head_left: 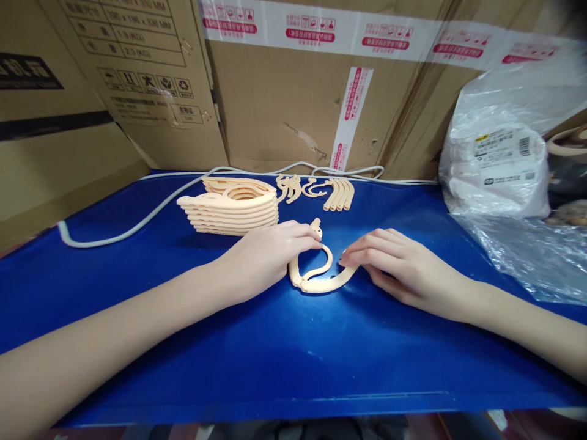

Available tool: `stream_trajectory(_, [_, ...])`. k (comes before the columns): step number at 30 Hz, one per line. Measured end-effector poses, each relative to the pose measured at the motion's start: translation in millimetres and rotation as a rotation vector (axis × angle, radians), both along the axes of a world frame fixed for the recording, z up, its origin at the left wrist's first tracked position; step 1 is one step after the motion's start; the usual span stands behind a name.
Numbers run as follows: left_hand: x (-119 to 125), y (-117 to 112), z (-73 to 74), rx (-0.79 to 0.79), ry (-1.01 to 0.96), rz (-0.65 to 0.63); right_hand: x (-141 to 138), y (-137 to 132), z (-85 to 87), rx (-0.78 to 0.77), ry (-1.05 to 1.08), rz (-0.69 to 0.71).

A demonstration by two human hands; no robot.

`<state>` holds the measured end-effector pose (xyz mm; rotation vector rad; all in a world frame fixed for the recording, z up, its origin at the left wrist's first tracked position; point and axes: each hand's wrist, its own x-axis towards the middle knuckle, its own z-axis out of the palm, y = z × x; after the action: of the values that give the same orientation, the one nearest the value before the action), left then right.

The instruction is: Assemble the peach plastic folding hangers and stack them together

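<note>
A pale peach plastic hanger piece (316,278), curved with a hook, lies on the blue mat (275,354) between my hands. My left hand (266,256) rests over its left end, fingers curled onto the hook part. My right hand (394,266) presses on its right end with fingers held together. Behind my left hand stands a stack of folded peach hangers (232,208). Further back lie loose hooks (293,186) and several curved arm pieces (339,194).
Cardboard boxes (293,91) wall in the back and left. A white cable (137,220) runs along the mat's far edge. A white plastic bag (499,165) with a label sits at the right, with clear film (527,256) spread in front of it.
</note>
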<state>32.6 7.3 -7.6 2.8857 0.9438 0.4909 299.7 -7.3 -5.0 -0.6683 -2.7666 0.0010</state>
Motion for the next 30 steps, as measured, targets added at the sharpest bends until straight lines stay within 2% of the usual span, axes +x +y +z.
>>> stream_trajectory(6, [0.6, -1.6, -0.1, 0.004, 0.021, -0.031, -0.6, 1.6, -0.2, 0.035, 0.012, -0.102])
stream_trajectory(17, [3.5, -5.2, 1.5, -0.040, 0.008, -0.061, -2.7, 3.5, -1.5, 0.030, 0.036, -0.092])
stream_trajectory(23, [5.1, -6.0, 1.3, -0.057, -0.021, -0.067, -3.4, 0.9, -2.2, 0.097, 0.057, -0.193])
stream_trajectory(30, [5.2, -8.0, 3.9, -0.089, -0.068, -0.131, -5.1, -0.4, -1.1, 0.043, 0.063, -0.221])
